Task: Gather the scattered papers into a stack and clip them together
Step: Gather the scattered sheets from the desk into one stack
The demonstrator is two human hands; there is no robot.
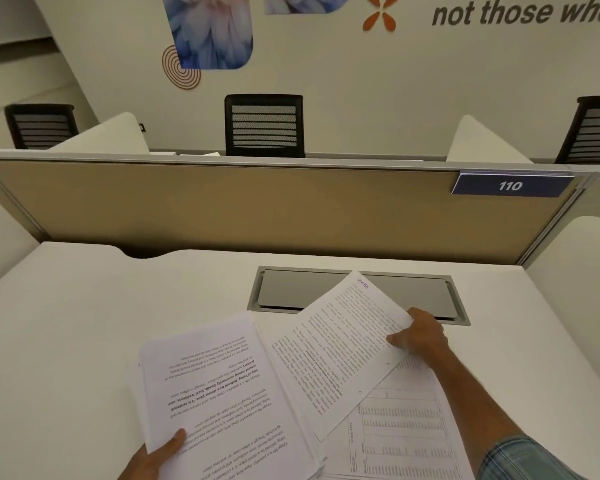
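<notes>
My left hand [156, 457] grips the near left corner of a stack of printed papers [219, 393], its thumb on top; the text on the top page reads upside down. My right hand [421, 336] pinches the right edge of a single text sheet [340, 351] that lies tilted, its far corner over the cable hatch. Under that sheet, toward the lower right, lies a sheet with a printed table [406, 441]. No clip is visible.
The white desk [84, 323] has a grey cable hatch [326, 292] set into it near the back. A tan partition panel [257, 206] with a blue "110" label [510, 185] closes the far side. Black chairs [264, 126] stand beyond it.
</notes>
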